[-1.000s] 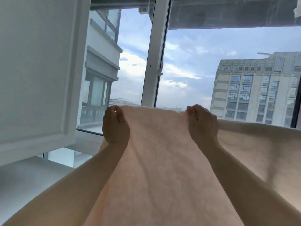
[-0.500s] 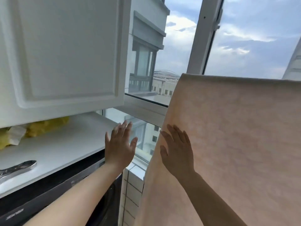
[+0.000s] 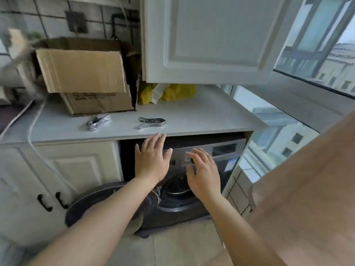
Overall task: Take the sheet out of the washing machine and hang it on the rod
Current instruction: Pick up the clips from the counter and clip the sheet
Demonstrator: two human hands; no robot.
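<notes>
The sheet (image 3: pixel 311 198), pinched at its top edge by both hands a second ago and touched by the flat right hand (image 3: pixel 204 174) half a second ago, is now released and hangs at the right. Both hands have been brought down with fingers spread, held before the washing machine (image 3: pixel 194 189), the left hand (image 3: pixel 151 158) just under the countertop (image 3: pixel 192 116) edge, possibly touching nothing. The view has been swung from the window down to the machine, whose door (image 3: pixel 107 206) is seen open

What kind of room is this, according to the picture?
Probably a laundry corner on an enclosed balcony of a flat: a front-loading washing machine under a white counter, large windows beside it, and a hanging sheet.
</notes>
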